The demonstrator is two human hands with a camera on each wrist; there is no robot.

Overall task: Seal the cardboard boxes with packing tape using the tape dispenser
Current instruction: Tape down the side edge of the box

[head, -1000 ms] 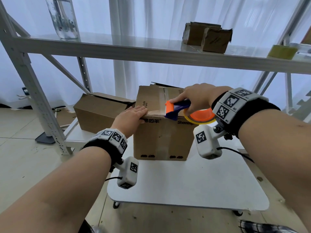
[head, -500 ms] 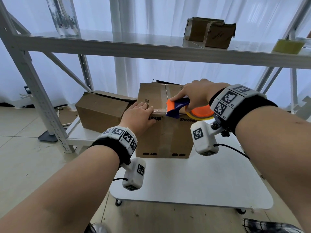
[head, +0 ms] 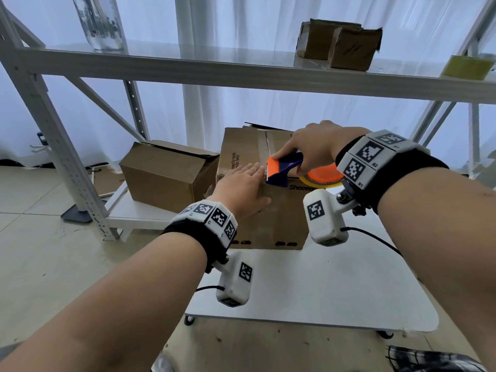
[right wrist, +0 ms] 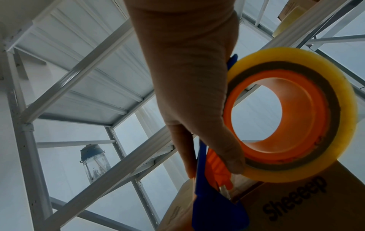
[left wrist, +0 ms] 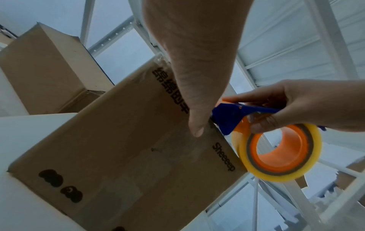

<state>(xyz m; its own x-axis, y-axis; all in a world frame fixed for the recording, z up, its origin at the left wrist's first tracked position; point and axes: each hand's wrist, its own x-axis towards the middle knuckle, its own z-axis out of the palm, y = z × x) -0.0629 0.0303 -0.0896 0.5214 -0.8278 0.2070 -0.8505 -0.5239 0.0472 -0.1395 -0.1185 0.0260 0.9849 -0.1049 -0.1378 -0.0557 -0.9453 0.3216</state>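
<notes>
Grey metal shelving rack [head: 61,146], slotted uprights, diagonal braces, pale shelf boards; it stands beyond both hands and spans the whole width above them. White curtain behind, tiled floor to the left.

White smooth tabletop with rounded corners [head: 335,291], on small castors. Wide bare stretch of it lies below the wrists, on the near side of the box; its near edge is in view.

Tall brown cardboard box printed "Sheeeep" in black [head: 271,221] stands upright at the far side of the tabletop. Top flaps lie closed; contents not visible. Matte, slightly scuffed card; dark blob prints along the lower edge of the front face.

Second brown cardboard box [head: 163,178], lower and longer, sits left of the left hand on the rack's low white shelf, one top flap raised a little. Inside not visible.

Two small brown cartons [head: 346,47] on the upper shelf, above the right hand. Clear plastic bottle [head: 99,22] on the same shelf, above and left of the left hand. Yellowish roll [head: 468,67] at the far right of that shelf.

Blue and orange plastic tape dispenser [head: 281,167] carrying a glossy yellowish roll of clear packing tape [left wrist: 280,153] on an orange core. Its blade end sits at the box's top front edge, roll hanging just off the front face.

Right hand [head: 314,146]: fingers curled round the dispenser handle, thumb against the roll.

Left hand [head: 241,186]: fingers straight and flat across the box's top front edge, thumb down the front face, fingertips just beside the dispenser's orange blade guard. It grips nothing.
</notes>
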